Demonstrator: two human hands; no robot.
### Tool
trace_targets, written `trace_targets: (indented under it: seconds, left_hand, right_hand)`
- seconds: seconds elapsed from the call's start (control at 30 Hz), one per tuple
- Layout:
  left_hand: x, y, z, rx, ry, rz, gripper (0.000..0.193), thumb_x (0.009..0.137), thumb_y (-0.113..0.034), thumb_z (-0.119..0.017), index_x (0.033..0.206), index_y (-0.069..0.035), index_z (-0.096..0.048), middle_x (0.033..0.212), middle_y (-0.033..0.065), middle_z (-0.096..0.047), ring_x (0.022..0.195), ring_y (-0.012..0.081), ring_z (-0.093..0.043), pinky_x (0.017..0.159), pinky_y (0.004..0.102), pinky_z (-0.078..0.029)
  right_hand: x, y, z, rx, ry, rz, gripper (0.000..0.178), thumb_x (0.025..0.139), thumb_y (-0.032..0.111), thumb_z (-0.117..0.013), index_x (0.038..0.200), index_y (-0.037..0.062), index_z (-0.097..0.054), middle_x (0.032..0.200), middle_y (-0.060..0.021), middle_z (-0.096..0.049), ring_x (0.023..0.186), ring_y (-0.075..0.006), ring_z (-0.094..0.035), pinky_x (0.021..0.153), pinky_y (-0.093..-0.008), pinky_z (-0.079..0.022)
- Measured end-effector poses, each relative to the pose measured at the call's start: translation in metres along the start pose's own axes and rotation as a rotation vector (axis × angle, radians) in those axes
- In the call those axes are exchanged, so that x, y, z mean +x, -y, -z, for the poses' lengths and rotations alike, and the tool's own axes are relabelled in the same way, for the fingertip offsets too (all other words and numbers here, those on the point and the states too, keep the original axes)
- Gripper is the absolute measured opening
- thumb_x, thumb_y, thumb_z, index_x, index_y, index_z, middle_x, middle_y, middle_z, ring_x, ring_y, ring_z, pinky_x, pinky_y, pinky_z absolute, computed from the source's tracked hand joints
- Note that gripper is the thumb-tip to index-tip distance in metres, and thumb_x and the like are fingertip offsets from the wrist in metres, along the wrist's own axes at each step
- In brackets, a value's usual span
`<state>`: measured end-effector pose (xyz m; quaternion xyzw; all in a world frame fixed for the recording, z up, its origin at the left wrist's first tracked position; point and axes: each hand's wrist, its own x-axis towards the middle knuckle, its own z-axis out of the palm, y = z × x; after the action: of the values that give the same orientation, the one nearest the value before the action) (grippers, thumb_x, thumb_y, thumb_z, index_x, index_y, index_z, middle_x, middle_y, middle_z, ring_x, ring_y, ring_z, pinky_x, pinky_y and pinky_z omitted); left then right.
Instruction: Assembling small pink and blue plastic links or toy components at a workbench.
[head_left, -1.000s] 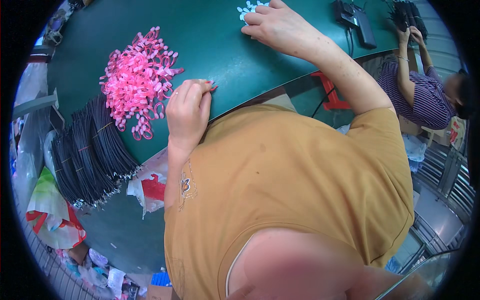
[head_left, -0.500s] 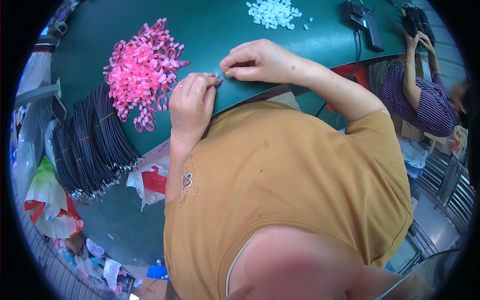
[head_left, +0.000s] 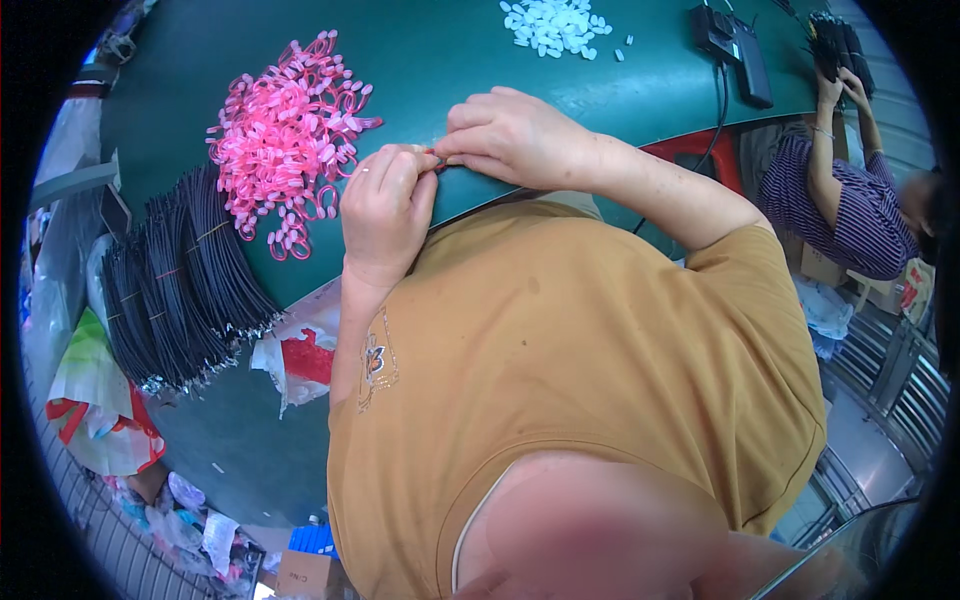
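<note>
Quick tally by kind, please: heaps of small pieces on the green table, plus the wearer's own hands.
Pink loop heap: 1
White piece heap: 1
Hands (left hand, right hand): 2
Total: 4, heaps counted whole; their pieces overlap too much to count.

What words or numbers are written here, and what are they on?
Cardboard box: small printed letters, which I won't copy out.
Black device: a pale mark, too small to read.
Mustard shirt: a decoration, no letters I can make out.
</note>
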<state>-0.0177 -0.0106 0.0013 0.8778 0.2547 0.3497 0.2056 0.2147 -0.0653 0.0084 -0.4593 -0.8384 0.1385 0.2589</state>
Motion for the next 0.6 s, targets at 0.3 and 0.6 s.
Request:
trace_targets:
  seconds: [0.3, 0.6]
  left_hand:
    - [-0.001, -0.002, 0.002, -0.009, 0.015, 0.011, 0.019, 0.085, 0.007, -0.079, 0.097, -0.005, -0.068, 0.097, 0.0111, -0.077, 0.091, 0.0308, -0.077, 0.079, 0.0408, -0.06]
    - [-0.002, 0.0, -0.001, -0.003, 0.006, 0.0, 0.019, 0.084, 0.006, -0.078, 0.095, -0.005, -0.067, 0.095, 0.0106, -0.076, 0.089, 0.0308, -0.076, 0.078, 0.0415, -0.06]
  right_hand:
    - [-0.001, 0.007, 0.0, -0.337, 0.051, 0.089, 0.014, 0.098, 0.024, -0.074, 0.111, 0.0196, -0.079, 0.096, 0.0041, -0.065, 0.096, -0.0199, -0.066, 0.084, -0.0378, -0.047]
    - [0.003, 0.001, 0.01, -0.016, -0.013, 0.054, 0.018, 0.096, 0.02, -0.079, 0.114, 0.0153, -0.077, 0.1, 0.0022, -0.066, 0.098, -0.0194, -0.067, 0.093, -0.0403, -0.047]
